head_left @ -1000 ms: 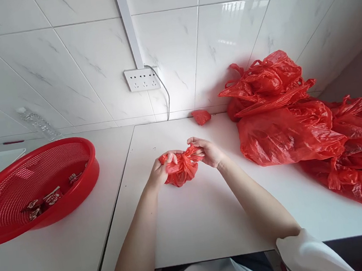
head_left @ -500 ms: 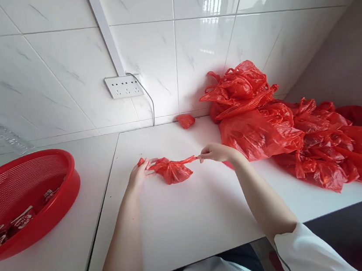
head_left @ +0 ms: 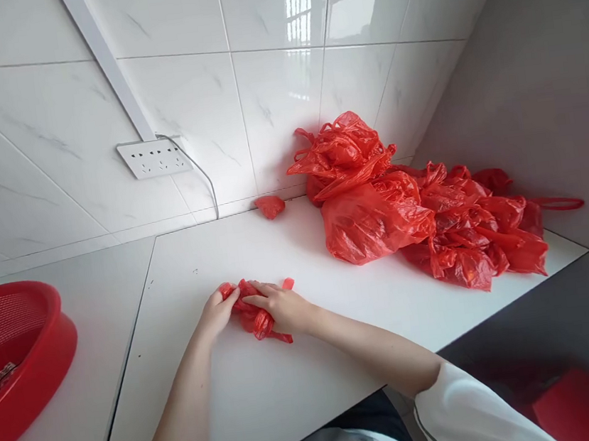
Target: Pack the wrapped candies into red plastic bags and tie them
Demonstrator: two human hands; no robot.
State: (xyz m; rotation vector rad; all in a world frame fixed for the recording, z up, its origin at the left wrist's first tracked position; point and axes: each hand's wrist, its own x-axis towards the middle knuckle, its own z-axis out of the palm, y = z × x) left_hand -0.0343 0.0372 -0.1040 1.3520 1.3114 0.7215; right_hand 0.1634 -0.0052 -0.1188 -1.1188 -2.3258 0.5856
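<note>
A crumpled red plastic bag [head_left: 262,322] is bunched between my two hands over the white tabletop. My left hand [head_left: 216,314] is closed on its left end, thumb and fingers pinching the film. From the right, my right hand [head_left: 282,308] presses over the bag with its fingers curled round it. Loose ends of the bag stick out above and below my right hand. Much of the bag is hidden under the fingers, and whether anything is inside cannot be made out.
A heap of red plastic bags [head_left: 375,221] lies at the right against the wall. One small folded red bag [head_left: 270,207] rests at the table's back edge. At left stands a red plastic basket [head_left: 65,341] with small packets inside. A socket panel [head_left: 154,159] with a cable is on the wall.
My right hand has come left to meet my left hand, and the bag that was stretched out between them is now bunched up. The view has shifted to the right.
</note>
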